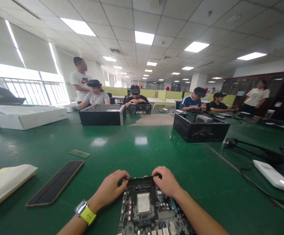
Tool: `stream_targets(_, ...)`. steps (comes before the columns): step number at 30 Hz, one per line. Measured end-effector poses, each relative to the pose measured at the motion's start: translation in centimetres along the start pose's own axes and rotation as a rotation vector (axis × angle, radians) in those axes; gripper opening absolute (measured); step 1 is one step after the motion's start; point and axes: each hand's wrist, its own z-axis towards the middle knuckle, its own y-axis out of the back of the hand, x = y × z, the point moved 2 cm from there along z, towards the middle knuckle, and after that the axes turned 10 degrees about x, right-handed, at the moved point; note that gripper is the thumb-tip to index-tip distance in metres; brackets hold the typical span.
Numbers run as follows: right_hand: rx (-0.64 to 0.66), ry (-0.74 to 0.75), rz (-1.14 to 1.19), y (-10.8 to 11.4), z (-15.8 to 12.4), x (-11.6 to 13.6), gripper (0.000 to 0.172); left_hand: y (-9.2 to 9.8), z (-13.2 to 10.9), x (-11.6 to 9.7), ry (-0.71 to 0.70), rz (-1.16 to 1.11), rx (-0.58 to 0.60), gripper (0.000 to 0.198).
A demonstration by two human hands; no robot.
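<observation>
Black computer motherboard (161, 216), count 1, lies flat at the near edge of the green table (132, 150), with a silver square processor in its middle. Left hand (110, 190), wearing one watch with a yellow-green strap (84, 211), curls its fingers over the board's far left corner. Right hand (166, 182) curls likewise over the far right corner. Both grip narrowly on the far edge.

Left of the board:
- one black slab phone with a gold rim (55, 183)
- one small clear green card (79, 153)
- one white paper pad (6, 182)

Across the table are three open computer cases (102, 115) and one flat white box (29, 116). Several people sit along the far edge.
</observation>
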Motion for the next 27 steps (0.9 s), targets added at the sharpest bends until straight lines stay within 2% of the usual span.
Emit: stream_targets(27, -0.016, 0.009, 0.007, 0.18, -0.04, 0.14, 0.016, 0.07, -0.04, 0.14, 0.004, 0.014, -0.008, 0.018)
